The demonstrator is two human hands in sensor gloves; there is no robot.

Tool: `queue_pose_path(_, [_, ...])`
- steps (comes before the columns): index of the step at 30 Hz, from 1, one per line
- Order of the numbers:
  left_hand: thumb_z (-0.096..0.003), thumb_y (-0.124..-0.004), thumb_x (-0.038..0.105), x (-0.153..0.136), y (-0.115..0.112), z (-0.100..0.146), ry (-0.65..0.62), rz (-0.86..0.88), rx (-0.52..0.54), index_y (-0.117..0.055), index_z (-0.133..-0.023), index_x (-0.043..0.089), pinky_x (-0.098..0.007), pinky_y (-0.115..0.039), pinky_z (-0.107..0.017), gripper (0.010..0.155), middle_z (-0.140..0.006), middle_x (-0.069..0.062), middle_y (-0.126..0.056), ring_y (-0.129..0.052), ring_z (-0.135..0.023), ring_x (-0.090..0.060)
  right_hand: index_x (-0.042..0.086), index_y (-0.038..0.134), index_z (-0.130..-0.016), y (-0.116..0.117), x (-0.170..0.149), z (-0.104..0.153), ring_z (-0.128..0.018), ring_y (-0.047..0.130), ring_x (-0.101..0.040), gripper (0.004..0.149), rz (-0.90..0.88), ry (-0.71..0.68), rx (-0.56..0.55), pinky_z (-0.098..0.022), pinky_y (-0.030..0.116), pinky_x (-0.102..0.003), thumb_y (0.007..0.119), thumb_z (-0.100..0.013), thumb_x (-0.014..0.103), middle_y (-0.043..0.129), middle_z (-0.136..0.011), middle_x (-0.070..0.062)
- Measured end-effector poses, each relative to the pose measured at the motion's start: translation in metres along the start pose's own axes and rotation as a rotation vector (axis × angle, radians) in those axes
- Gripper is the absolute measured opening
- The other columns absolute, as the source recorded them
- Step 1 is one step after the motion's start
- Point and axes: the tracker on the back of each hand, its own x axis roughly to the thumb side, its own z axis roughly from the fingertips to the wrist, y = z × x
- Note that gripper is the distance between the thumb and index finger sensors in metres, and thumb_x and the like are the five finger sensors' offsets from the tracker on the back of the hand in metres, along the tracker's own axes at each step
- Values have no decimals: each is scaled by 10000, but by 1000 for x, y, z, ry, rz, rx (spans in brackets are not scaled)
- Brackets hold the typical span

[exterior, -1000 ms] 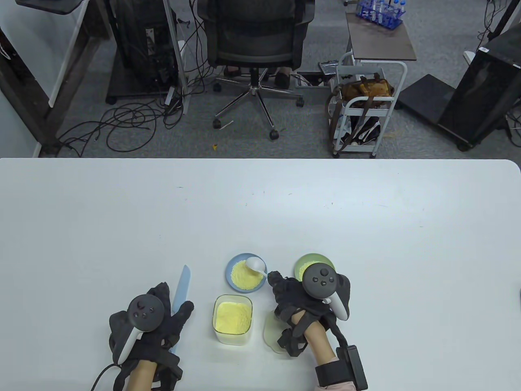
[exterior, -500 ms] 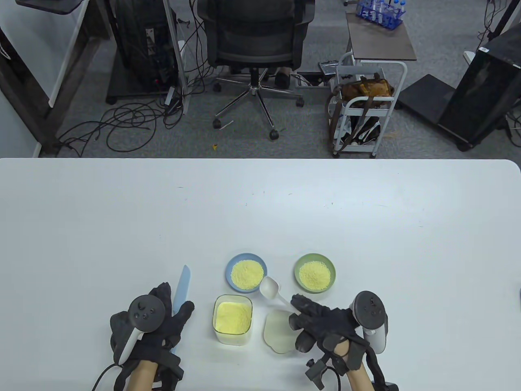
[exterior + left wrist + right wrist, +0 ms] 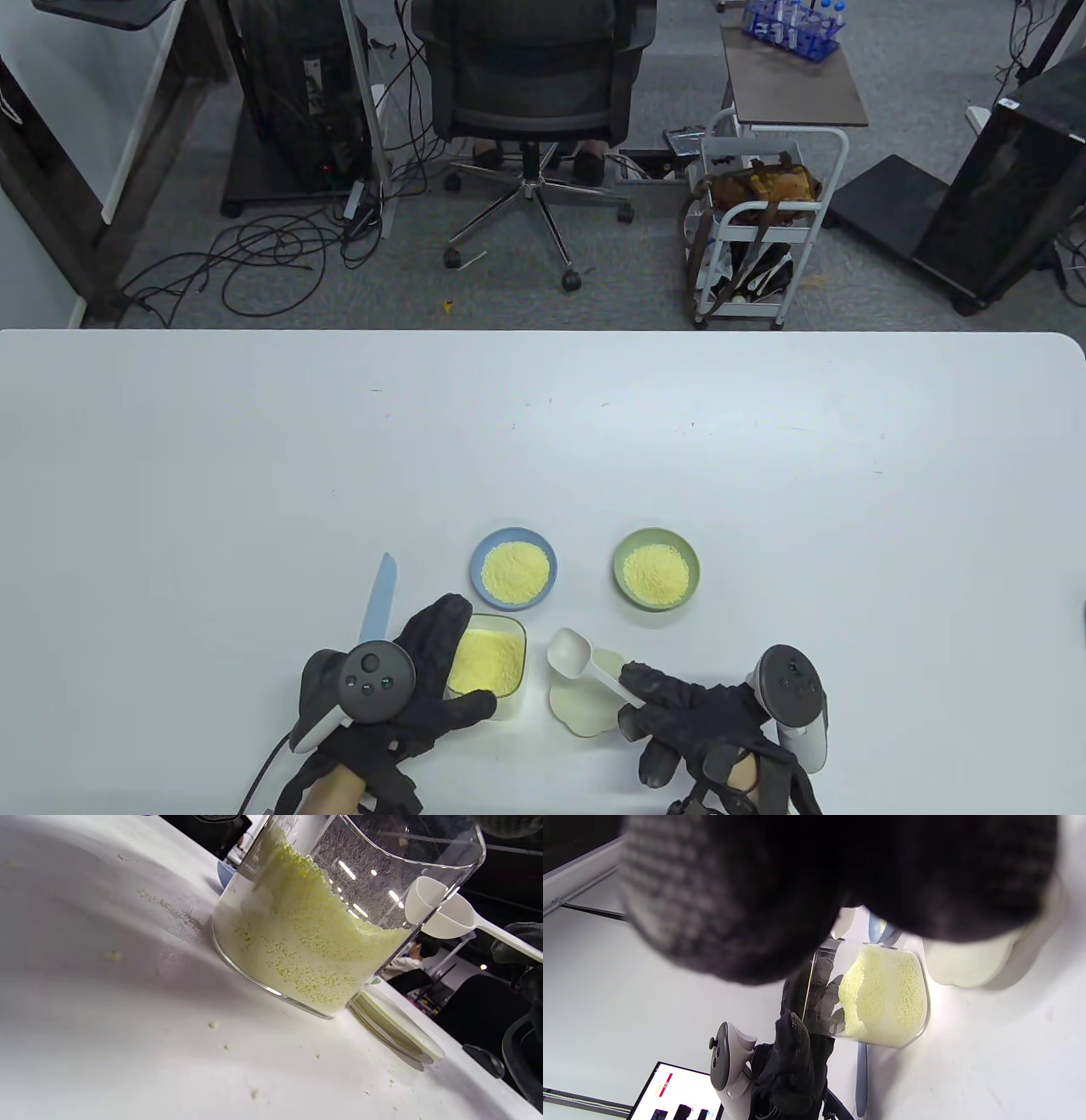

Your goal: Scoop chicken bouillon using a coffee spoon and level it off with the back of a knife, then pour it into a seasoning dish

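2 dishes w/ yellow bouillon, lower centre of table view: blue dish (image 3: 513, 568), green dish (image 3: 657, 568). 1 clear container (image 3: 485, 666) of bouillon below blue dish; left hand (image 3: 399, 689) grasps it, fingers around its left side. 1 empty coffee spoon (image 3: 570, 655), handle pinched by right hand (image 3: 704, 722), bowl above 1 pale lid (image 3: 581, 700). 1 knife (image 3: 378, 599) lying left, unheld, handle end hidden under left hand. Beyond table: chair (image 3: 530, 81), cart (image 3: 768, 216).

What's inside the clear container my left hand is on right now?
Yellow bouillon granules fill the clear container, banked higher on one side in the left wrist view. The left hand grips its near side, covering that edge from above. Nothing else shows inside; the spoon is outside it.
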Motion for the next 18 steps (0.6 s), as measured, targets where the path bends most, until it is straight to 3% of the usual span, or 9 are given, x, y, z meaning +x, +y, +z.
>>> queue_pose_path(9, [-380, -712, 721, 0, -1, 0, -5, 58, -15, -209, -1104, 281, -606, -445, -758, 986, -1209, -74, -351, -463, -1137, -344, -55, 644, -782, 12, 31, -12, -130, 979, -91, 445, 78, -71, 7, -82, 875, -333, 748, -392, 132, 822, -530, -335])
queue_pose_path(18, [-383, -725, 709, -1, -1, -1, -5, 95, -40, -185, -1099, 284, -598, -448, -759, 993, -1204, -78, -350, -488, -1125, -347, -8, 746, -737, 42, 68, -72, -145, 950, -130, 415, 444, 87, 195, -94, 841, -369, 805, -344, 113, 803, -549, -339])
